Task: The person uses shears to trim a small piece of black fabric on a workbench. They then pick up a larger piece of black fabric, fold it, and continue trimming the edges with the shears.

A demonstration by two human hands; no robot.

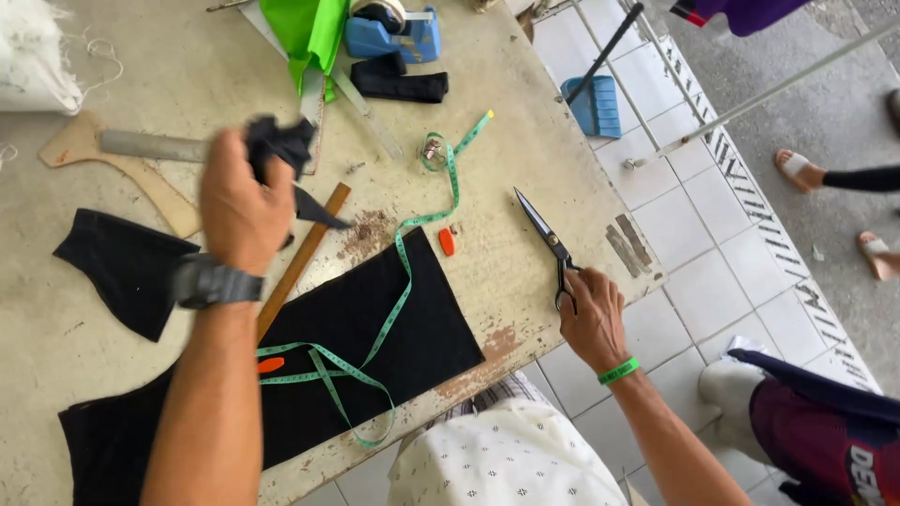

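Note:
My left hand (pixel 239 201) is raised over the worn work table (pixel 525 131) and grips a bunch of black fabric scraps (pixel 281 148); a dark watch sits on that wrist. At the table's right edge, my right hand (pixel 589 314), with a green wristband, holds the handles of black tailor's scissors (pixel 544 236) whose blades lie shut on the tabletop, pointing away. A large black fabric piece (pixel 375 337) lies between my arms with a green measuring tape (pixel 403 253) curling across it. A wooden ruler (pixel 305 258) rests along its left side.
Another black fabric piece (pixel 122 267) lies at left, near a wooden curve template (pixel 141 178). A blue tape dispenser (pixel 394 33), green cloth (pixel 309 33) and folded black cloth (pixel 398 84) sit at the back. Orange chalk (pixel 447 242) lies nearby. Other people's feet and legs stand on the tiled floor at right.

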